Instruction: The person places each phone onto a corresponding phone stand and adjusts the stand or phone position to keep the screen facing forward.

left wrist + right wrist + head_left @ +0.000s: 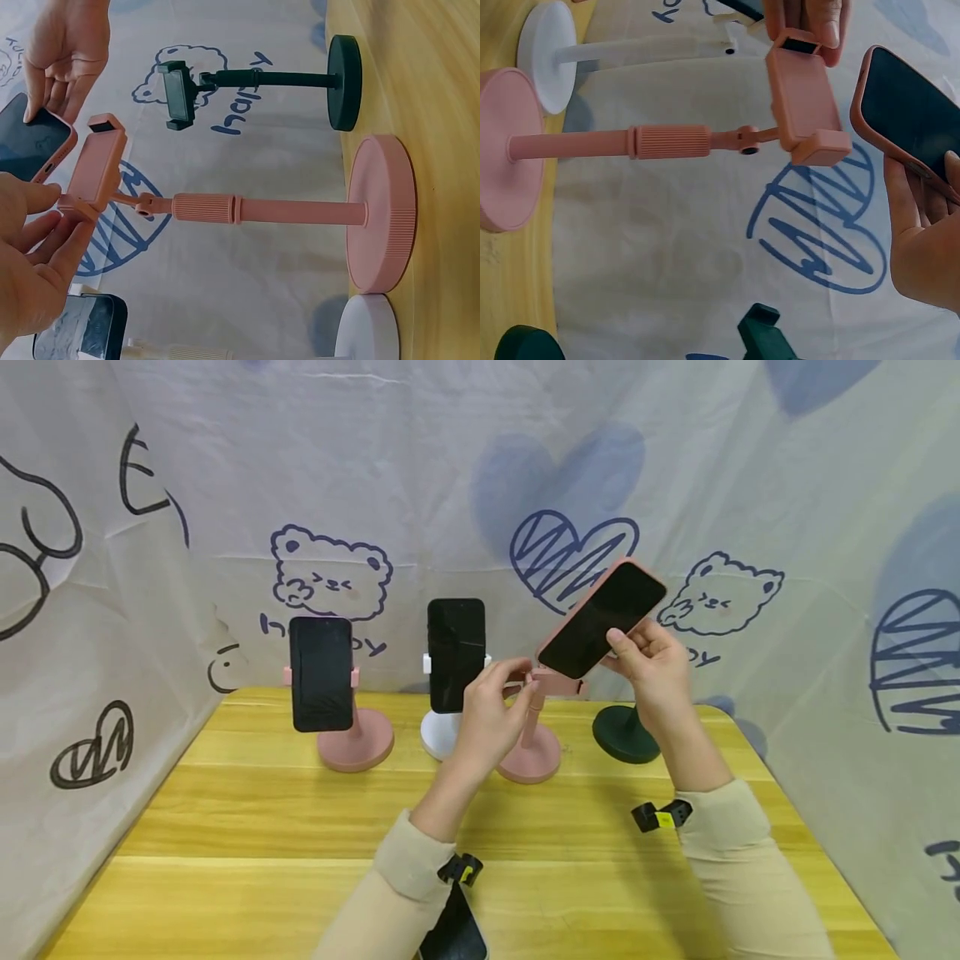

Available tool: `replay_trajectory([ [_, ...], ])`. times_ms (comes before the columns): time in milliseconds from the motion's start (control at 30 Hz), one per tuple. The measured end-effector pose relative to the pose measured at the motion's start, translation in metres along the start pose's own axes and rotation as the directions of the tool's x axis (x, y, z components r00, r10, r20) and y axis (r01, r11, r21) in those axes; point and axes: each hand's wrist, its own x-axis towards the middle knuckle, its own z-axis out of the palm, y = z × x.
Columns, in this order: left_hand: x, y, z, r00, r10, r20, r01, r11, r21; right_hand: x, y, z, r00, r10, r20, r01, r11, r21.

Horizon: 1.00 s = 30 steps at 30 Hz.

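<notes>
Left hand (491,710) fingers pinch the pink stand's clamp (96,169); right hand (654,668) fingers grip the pink-cased phone (602,618).

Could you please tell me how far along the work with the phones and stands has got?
Two phones sit clamped: on the left pink stand and the white stand. In hand: the right hand holds a pink-cased phone; the left hand grips the middle pink stand's clamp. The green stand is empty.

pink-cased phone (602,619), pink stand (531,752), dark green stand (625,733), yellow table (262,827).
</notes>
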Motion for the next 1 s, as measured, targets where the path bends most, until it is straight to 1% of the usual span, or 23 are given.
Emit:
replay_trajectory([
  [167,0.000,0.000,0.001,1.000,-0.018,-0.007,0.018,1.000,0.000,0.002,0.009,0.000,1.000,0.009,0.018,-0.009,1.000,-0.017],
  [433,0.001,0.001,0.000,0.999,-0.048,0.001,0.048,0.999,0.005,0.000,0.018,0.000,0.999,0.040,0.018,-0.038,0.995,-0.090],
  [567,0.001,0.000,0.000,0.999,-0.054,0.000,0.054,0.999,0.006,-0.002,0.023,0.000,0.998,0.052,0.030,-0.049,0.995,-0.086],
  [833,0.001,0.000,0.000,0.999,-0.040,-0.009,0.040,0.998,0.042,-0.002,0.026,0.001,0.998,0.015,0.068,-0.010,0.997,-0.076],
  [1000,0.002,-0.001,0.001,0.999,-0.043,0.001,0.043,0.998,0.047,-0.002,0.028,0.001,0.997,-0.008,0.079,0.015,0.996,-0.091],
])
